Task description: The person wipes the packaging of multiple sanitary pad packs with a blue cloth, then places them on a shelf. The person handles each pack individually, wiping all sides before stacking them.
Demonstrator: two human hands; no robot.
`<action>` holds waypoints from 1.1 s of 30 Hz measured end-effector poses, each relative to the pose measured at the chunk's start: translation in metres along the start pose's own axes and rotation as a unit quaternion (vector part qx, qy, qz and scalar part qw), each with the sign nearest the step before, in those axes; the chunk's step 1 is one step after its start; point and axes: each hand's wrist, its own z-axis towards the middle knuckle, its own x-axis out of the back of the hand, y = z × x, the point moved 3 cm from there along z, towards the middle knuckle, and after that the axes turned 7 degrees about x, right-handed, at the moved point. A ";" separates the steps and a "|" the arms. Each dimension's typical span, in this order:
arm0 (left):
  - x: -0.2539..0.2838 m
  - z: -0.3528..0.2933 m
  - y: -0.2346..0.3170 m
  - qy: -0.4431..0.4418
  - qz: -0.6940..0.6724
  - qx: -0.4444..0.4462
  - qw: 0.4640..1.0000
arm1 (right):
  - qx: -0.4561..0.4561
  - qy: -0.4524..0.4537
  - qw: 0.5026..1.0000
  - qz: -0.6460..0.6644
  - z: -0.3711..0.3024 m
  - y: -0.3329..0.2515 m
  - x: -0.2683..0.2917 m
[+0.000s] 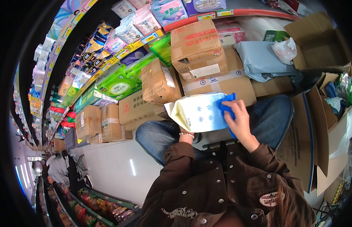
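Note:
Over my lap is a white, yellow and light-blue package (202,113), tilted, with a folded gusset at its left end. My left hand (186,137) goes in behind it and holds it up from below. A bracelet shows at that wrist, but the fingers are hidden behind the package. A blue cloth (228,109) is bunched under my right hand (239,120). That hand's fingers are closed on the cloth and press it against the package's right end, and part of the cloth hangs down past the lower corner.
Taped brown cartons (198,49) are stacked ahead, with a grey plastic parcel (263,56) beside them. Open cardboard boxes (316,49) crowd the right. Shelves of packaged goods (157,17) curve along the left and far side. Another person (58,170) is at lower left.

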 end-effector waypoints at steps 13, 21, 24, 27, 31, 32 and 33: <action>-0.089 -0.017 0.043 -0.041 0.154 -0.151 0.976 | 0.056 -0.008 0.995 0.081 0.016 -0.060 -0.004; -0.085 -0.030 0.074 0.009 0.190 -0.163 0.968 | -0.118 0.073 0.984 0.109 0.011 0.038 -0.020; -0.076 -0.030 0.078 0.046 0.075 -0.088 0.992 | -0.146 0.041 0.980 0.126 -0.002 0.059 -0.020; -0.075 -0.030 0.087 0.054 0.069 -0.095 0.992 | -0.158 -0.005 0.976 0.150 -0.019 0.066 -0.021; -0.087 -0.032 0.109 0.047 0.114 -0.134 0.983 | -0.211 -0.014 0.949 0.235 -0.044 0.061 -0.015; -0.091 -0.032 0.112 0.047 0.132 -0.146 0.979 | -0.234 0.005 0.946 0.225 -0.046 0.070 -0.011; -0.094 -0.029 0.111 0.053 0.151 -0.164 0.973 | -0.256 0.025 0.942 0.215 -0.047 0.076 -0.007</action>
